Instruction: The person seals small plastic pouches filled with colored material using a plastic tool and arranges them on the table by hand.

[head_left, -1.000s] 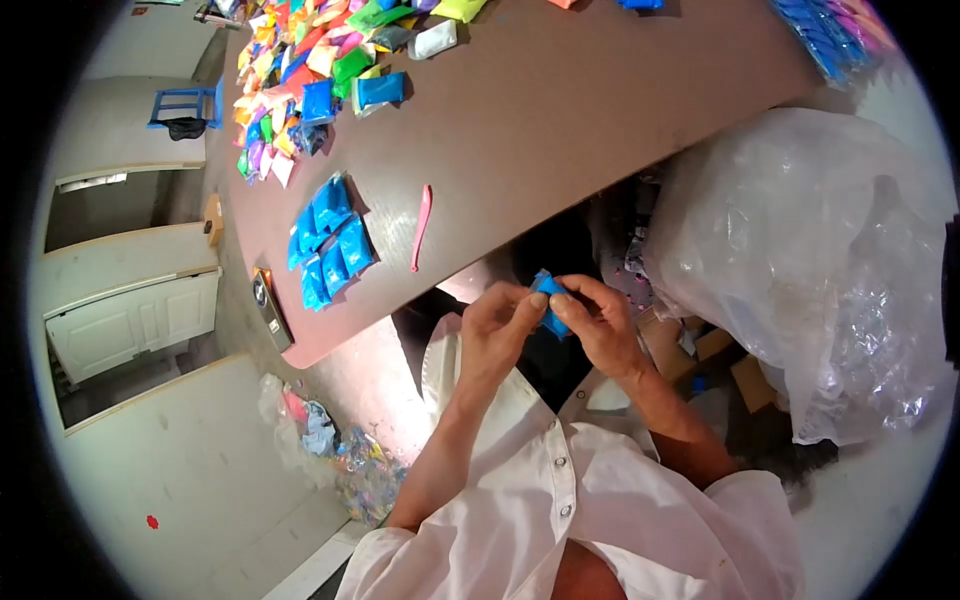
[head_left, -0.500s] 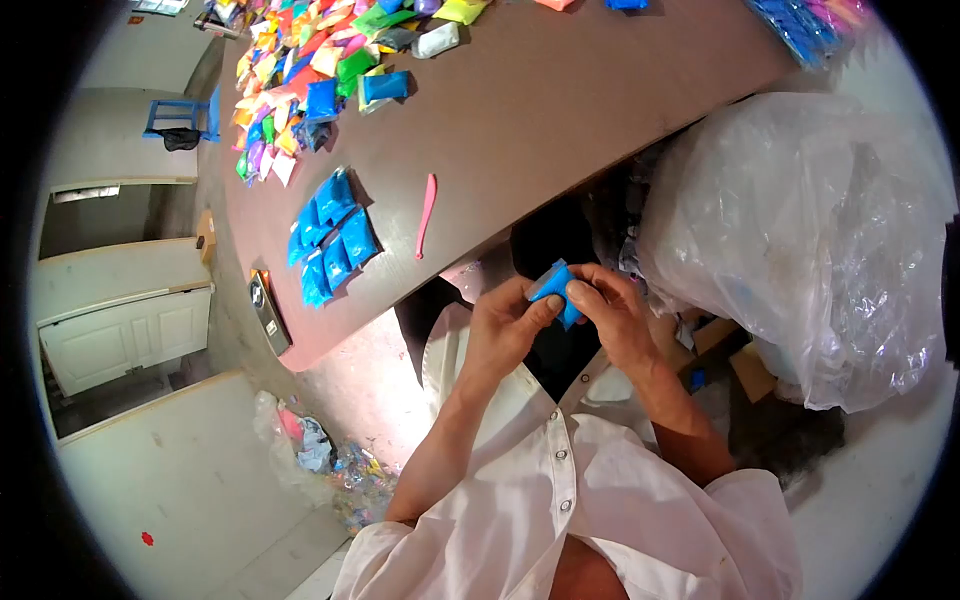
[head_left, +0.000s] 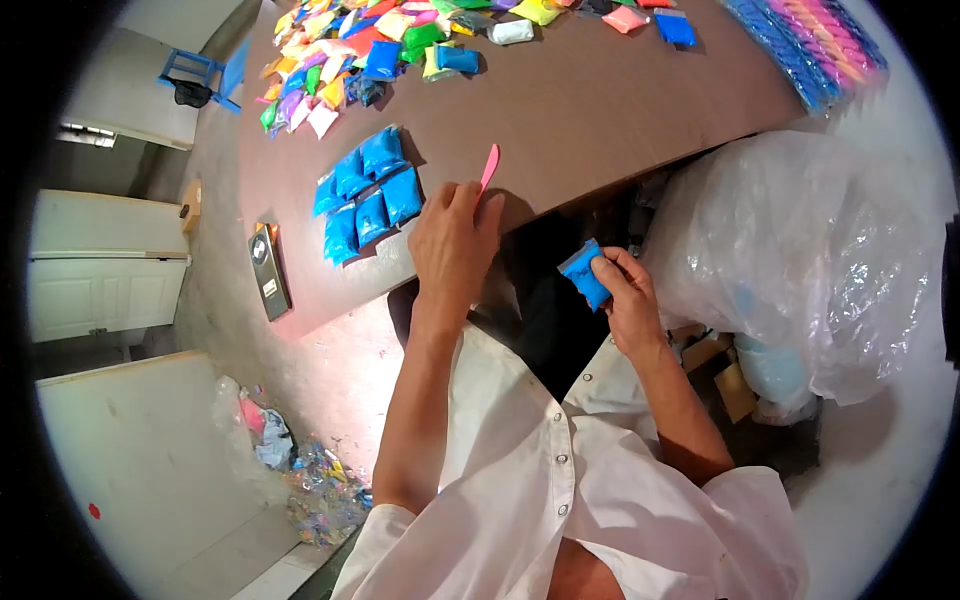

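In my right hand (head_left: 628,295) a small clear packet of blue clay (head_left: 586,274) is pinched between thumb and fingers, just off the table edge. My left hand (head_left: 450,240) reaches over the table edge, its fingers closed around the lower part of a pink plastic knife (head_left: 491,165). Only the knife's upper end shows; the hand covers the rest. Left of that hand, several blue packets (head_left: 371,215) lie in two rows on the brown table (head_left: 560,120).
A pile of mixed coloured packets (head_left: 340,50) covers the far left of the table. A phone-like dark object (head_left: 267,272) lies at the left edge. Bundles of blue and pink packs (head_left: 810,45) sit far right. A large clear plastic bag (head_left: 780,260) bulges beside my right arm.
My hands have parted. The left has let go of the blue packet and moved up to the pink knife; the right keeps the packet. The view has shifted too.
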`<state>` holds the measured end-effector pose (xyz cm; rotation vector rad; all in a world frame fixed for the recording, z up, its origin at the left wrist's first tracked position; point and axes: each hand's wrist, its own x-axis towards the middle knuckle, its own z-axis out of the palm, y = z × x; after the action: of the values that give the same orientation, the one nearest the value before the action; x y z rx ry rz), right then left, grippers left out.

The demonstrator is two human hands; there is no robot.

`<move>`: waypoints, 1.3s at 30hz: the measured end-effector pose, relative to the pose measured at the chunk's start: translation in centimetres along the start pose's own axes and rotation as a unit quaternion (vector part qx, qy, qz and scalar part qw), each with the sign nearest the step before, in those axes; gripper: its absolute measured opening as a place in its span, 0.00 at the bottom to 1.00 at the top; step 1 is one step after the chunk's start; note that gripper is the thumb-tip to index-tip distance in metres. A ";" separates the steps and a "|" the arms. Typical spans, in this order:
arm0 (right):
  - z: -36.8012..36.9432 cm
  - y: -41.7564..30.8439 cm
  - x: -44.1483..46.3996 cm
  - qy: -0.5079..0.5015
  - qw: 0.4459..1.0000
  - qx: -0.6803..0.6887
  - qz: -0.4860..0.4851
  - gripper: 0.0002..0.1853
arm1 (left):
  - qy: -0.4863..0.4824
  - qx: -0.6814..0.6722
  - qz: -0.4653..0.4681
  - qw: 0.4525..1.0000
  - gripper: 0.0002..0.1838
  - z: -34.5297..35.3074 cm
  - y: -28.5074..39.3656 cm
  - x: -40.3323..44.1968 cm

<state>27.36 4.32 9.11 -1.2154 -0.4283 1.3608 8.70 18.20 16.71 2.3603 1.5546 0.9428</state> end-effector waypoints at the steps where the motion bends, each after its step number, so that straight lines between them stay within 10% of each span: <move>1: 0.0 0.0 0.1 0.012 1.000 -0.003 -0.004 0.10 | -0.006 0.029 -0.001 1.000 0.12 0.3 -0.5 0.3; 28: -5.1 1.2 -0.1 0.175 0.980 0.087 0.041 0.12 | -0.138 0.001 0.155 0.978 0.12 1.4 3.9 -5.4; 39: -5.9 0.9 -0.5 0.162 0.986 0.044 0.003 0.16 | -0.199 -0.333 -0.149 0.909 0.09 0.7 4.8 -5.4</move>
<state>31.68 1.34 6.27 -1.3362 -0.1329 1.1475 11.38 11.47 16.06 1.6444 1.1413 0.7065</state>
